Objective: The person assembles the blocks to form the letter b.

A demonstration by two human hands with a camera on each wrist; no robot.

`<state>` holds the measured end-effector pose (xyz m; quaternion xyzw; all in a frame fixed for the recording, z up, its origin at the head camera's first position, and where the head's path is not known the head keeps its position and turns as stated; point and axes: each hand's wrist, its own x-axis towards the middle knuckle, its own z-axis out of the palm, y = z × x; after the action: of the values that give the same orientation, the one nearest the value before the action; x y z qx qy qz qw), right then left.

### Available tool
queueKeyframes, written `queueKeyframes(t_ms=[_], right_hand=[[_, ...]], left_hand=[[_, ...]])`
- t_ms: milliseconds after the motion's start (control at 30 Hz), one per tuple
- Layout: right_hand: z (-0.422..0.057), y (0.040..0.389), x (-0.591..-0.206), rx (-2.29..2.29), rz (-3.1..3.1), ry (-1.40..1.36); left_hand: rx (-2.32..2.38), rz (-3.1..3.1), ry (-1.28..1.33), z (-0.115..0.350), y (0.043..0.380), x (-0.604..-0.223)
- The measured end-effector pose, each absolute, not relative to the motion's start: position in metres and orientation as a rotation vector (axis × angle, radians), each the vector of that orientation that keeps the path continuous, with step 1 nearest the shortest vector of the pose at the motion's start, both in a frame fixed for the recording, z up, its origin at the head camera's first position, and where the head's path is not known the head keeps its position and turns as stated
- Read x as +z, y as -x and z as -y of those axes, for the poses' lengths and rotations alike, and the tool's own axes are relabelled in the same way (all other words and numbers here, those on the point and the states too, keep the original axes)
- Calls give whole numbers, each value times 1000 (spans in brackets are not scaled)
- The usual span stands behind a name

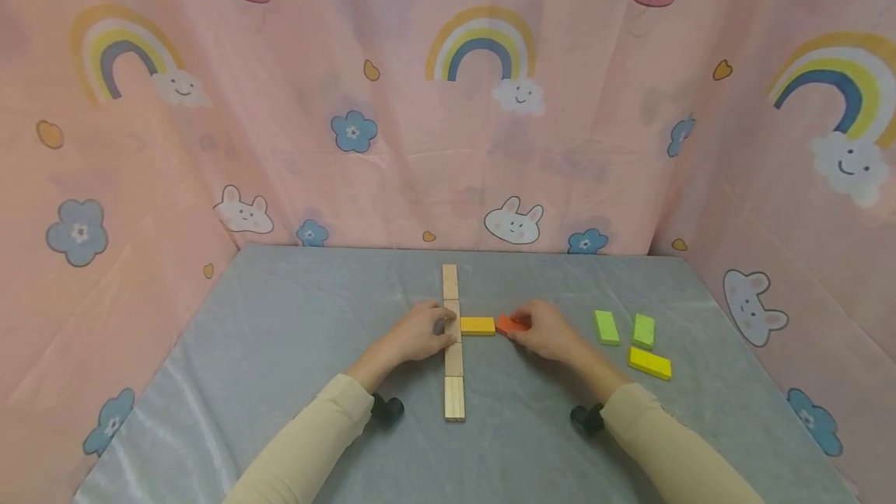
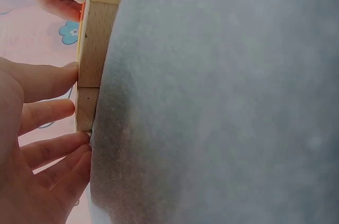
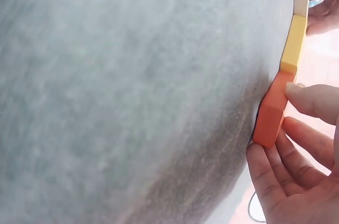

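Note:
A row of several plain wooden blocks [image 1: 454,360] runs away from the person, end to end on the grey cloth. From its middle an amber block [image 1: 477,326] points rightward, its left end against the row. My left hand [image 1: 418,333] rests its fingertips on the row at that junction, thumb and fingers fairly straight in the left wrist view. Between thumb and fingers my right hand [image 1: 549,330] pinches an orange-red block [image 3: 275,97]. That block meets the free end of the amber one and lies slightly angled to it; the fingers hide part of its far end.
Two green blocks [image 1: 607,328] and a yellow block [image 1: 650,363] lie right of the right hand. The grey cloth-covered table [image 1: 280,317] ends at a pink patterned curtain [image 1: 420,177] at the back and sides. Dark wrist-worn devices [image 1: 586,419] sit below both sleeves.

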<state>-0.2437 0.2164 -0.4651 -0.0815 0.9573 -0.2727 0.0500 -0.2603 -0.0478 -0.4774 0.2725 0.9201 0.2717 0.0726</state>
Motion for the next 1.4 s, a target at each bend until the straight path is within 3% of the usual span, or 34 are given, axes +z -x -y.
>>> queueKeyframes(t_ms=[700, 1400], right_hand=[[-228, 230, -450, -908, -2818, 272], [-291, 194, -432, -840, -2915, 468]], left_hand=[[829, -2764, -840, 46, 259, -476], [860, -2757, -850, 48, 258, -471]])
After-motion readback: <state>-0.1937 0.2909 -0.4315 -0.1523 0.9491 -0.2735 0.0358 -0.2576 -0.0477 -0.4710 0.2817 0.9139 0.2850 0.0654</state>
